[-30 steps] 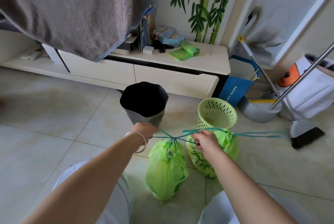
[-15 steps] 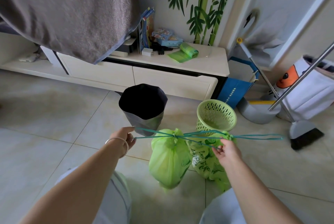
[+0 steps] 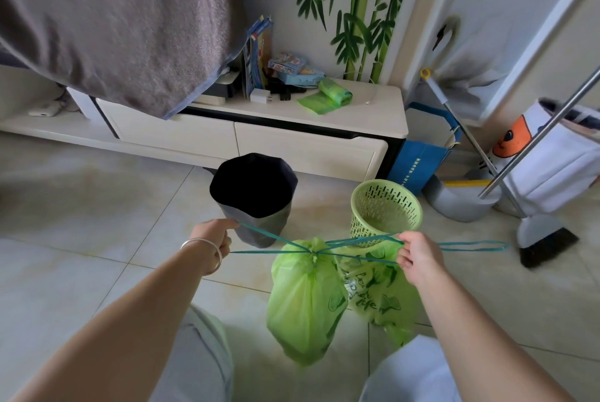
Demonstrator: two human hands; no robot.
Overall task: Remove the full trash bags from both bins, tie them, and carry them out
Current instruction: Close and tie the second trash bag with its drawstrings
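Note:
A full green trash bag [image 3: 305, 301] hangs from its teal drawstrings [image 3: 269, 244], cinched at the neck. My left hand [image 3: 214, 234], with a silver bangle, is shut on the strings' left ends. My right hand [image 3: 417, 255] is shut on the right ends, whose loop trails off to the right. A second green printed trash bag [image 3: 378, 294] sits just behind, on the floor beside the first. Behind them stand a dark grey bin [image 3: 256, 197] and a green perforated basket [image 3: 386, 210], both without bags inside.
A cream TV cabinet [image 3: 311, 148] runs behind the bins, with a roll of green bags [image 3: 331, 95] on top. A grey cloth [image 3: 113, 22] hangs at upper left. A dustpan [image 3: 454, 197], a broom [image 3: 545, 236] and a blue paper bag [image 3: 418, 164] stand at right.
My hands have spread apart, pulling the drawstrings taut. The front bag has lifted and its neck has cinched tighter.

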